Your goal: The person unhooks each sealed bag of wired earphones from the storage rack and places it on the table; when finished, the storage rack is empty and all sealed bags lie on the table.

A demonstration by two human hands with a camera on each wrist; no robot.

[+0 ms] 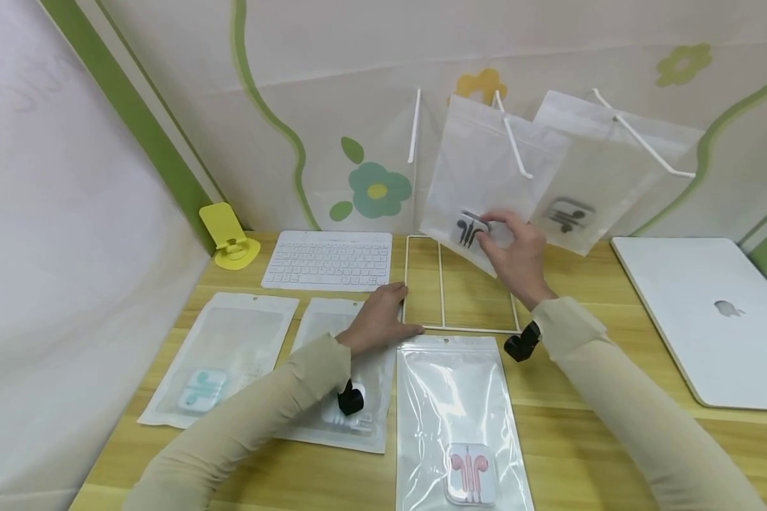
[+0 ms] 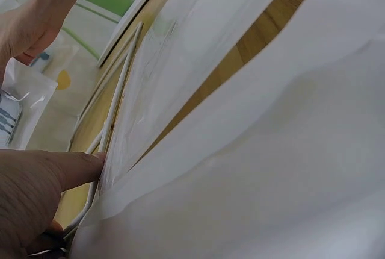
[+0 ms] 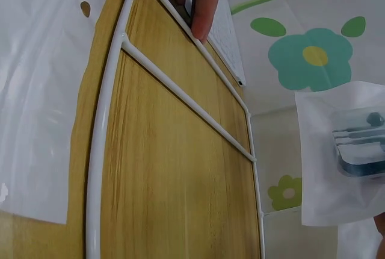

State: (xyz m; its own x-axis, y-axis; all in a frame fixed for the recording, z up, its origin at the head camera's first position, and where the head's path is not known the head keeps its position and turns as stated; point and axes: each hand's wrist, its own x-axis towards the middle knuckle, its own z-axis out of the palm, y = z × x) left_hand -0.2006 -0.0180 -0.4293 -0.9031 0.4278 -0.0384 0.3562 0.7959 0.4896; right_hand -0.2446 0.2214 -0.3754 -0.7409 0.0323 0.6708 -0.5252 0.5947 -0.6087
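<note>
My left hand (image 1: 383, 316) holds the front left corner of a white wire rack (image 1: 466, 328), thumb on the front bar and a finger over the side bar. A translucent zip bag (image 1: 486, 156) with dark earphones in a case (image 1: 469, 228) hangs tilted on the rack's middle prong. My right hand (image 1: 518, 252) pinches this bag at the case's edge; the same bag (image 3: 319, 162) shows in the right wrist view. Beside it, another bag (image 1: 601, 163) with dark earphones hangs on the right prong. The left prong (image 1: 415, 128) carries no bag.
Bags with green (image 1: 243, 333), white (image 1: 332, 319) and pink earphones (image 1: 469, 472) lie on the wooden table. A white keyboard (image 1: 329, 259) and yellow phone stand (image 1: 226, 234) are at the back left. A silver laptop (image 1: 709, 312) lies right. A patterned curtain hangs behind.
</note>
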